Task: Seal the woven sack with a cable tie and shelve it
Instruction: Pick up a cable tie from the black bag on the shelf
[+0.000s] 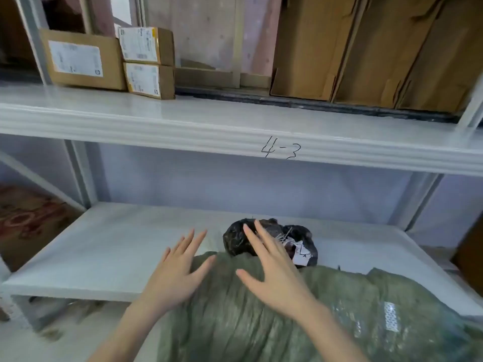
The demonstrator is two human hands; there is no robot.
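A green woven sack (261,322) lies across the front edge of the lower white shelf (109,246), partly on it and partly hanging toward me. My left hand (177,273) rests flat on the sack's left top edge, fingers spread. My right hand (271,273) lies flat on the sack's top, fingers apart, reaching toward the shelf's back. A black plastic bundle (235,239) with a white label sits just beyond the sack, partly hidden by my right hand. No cable tie is visible.
The upper shelf (183,131), marked "4-3", carries labelled cardboard boxes (78,61) at left and tall flattened cartons (366,48) at right. A red-printed box (28,220) stands left of the lower shelf. Grey uprights (81,173) frame the bay.
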